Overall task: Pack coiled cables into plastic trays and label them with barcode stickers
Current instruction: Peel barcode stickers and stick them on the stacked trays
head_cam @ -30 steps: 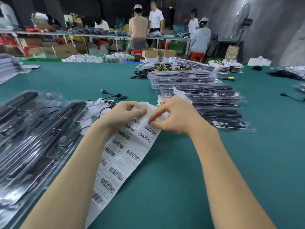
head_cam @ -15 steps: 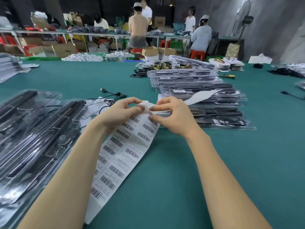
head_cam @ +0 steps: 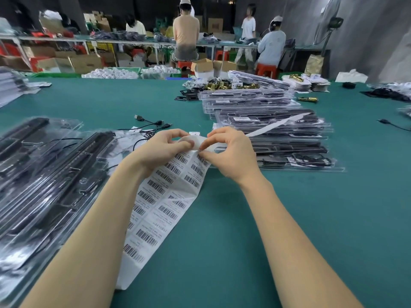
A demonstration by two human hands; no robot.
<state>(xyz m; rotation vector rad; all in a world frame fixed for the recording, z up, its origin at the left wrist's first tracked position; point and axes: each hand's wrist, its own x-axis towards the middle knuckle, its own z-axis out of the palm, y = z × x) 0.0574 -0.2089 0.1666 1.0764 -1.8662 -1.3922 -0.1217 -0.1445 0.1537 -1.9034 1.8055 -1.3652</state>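
A long white sheet of barcode stickers (head_cam: 160,203) hangs from both my hands over the green table (head_cam: 233,241). My left hand (head_cam: 155,152) pinches its top left edge. My right hand (head_cam: 231,152) pinches the sheet's top right corner between thumb and forefinger. A bare strip of backing paper (head_cam: 280,124) trails from the top toward the right, across a stack of packed clear plastic trays (head_cam: 278,134). More clear trays holding black cables (head_cam: 44,174) lie at my left. Loose black cables (head_cam: 153,125) lie beyond my hands.
Further tray stacks and brass parts (head_cam: 222,85) sit at the far middle. A loose cable (head_cam: 393,125) lies at the right edge. White stacks (head_cam: 13,87) rest far left. Several people work at benches behind the table, among cardboard boxes (head_cam: 202,67).
The backing strip has swung from upright near my right hand to lying out to the right over the tray stack. My fingers have closed in on the sheet's top edge.
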